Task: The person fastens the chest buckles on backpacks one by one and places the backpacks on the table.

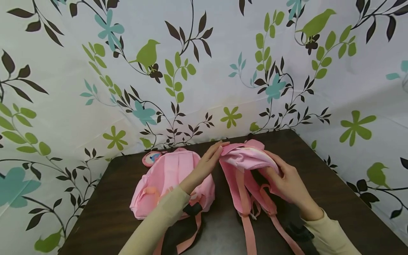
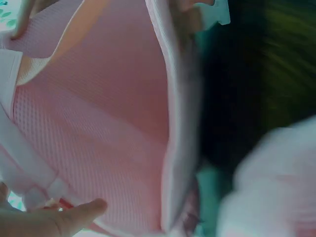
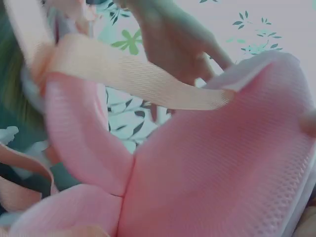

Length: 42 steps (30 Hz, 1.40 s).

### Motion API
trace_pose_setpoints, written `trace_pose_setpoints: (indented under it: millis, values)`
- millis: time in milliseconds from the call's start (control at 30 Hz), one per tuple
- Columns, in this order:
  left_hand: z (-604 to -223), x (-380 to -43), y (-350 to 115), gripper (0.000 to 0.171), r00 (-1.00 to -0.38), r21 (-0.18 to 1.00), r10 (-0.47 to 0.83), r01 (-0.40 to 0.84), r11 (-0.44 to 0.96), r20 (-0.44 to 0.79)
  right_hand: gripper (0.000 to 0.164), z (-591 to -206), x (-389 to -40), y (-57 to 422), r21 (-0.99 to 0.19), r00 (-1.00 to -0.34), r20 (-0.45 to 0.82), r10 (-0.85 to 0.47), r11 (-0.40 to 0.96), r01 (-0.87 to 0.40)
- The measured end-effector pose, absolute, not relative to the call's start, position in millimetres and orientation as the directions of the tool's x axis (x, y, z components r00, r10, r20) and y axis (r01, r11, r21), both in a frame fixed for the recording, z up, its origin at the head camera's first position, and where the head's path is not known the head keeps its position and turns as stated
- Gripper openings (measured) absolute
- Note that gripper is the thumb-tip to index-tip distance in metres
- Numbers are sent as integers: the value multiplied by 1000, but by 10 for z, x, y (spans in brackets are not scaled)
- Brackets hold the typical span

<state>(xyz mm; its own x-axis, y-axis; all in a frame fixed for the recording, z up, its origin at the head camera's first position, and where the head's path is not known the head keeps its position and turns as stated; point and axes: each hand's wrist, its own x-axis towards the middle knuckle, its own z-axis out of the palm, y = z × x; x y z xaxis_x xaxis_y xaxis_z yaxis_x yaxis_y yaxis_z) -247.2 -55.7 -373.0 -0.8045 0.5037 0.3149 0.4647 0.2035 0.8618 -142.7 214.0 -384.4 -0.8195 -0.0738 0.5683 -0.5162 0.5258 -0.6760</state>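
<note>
A small pink backpack (image 1: 248,157) is held up over the table, its shoulder straps (image 1: 245,198) hanging down towards me. My right hand (image 1: 287,180) grips its right side, thumb on the near face and fingers behind. My left hand (image 1: 207,161) reaches to its upper left edge with fairly straight fingers touching it. The mesh back panel (image 3: 212,168) fills much of the right wrist view, with a peach webbing strap (image 3: 143,84) across it. A second pink backpack (image 1: 172,177) lies on the table to the left, partly behind my left forearm.
The dark wooden table (image 1: 331,184) runs back to a wall of patterned cloth (image 1: 216,71) with birds and leaves. A round charm (image 1: 151,158) lies beside the left backpack's top. Loose strap ends (image 1: 191,239) trail towards the front edge.
</note>
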Motion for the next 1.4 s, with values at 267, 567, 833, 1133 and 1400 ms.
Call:
trace_pose_setpoints:
  millis: [267,567,833,1133,1400]
  values:
    - [-3322,-2556,-375,43,-808,817,463,517,258,365,38,-3836,-1449,2052,-840,-867,496,53,282,-463]
    - [-2973,-2666,-295,43,-775,743,546,561,365,317,35,-3966,-1431,1848,-878,-881,471,-35,-120,-464]
    - [-2912,-2704,-17,48,-728,627,658,606,489,192,67,-4041,-1371,1842,-955,-955,284,-90,66,-291]
    - [-3053,-2659,259,49,-701,596,695,631,497,162,70,-3945,-1430,2000,-955,-956,291,-36,41,-293]
    - [-3191,-2699,319,54,-671,636,722,634,441,168,73,-3893,-1416,2108,-949,-957,289,0,130,-287]
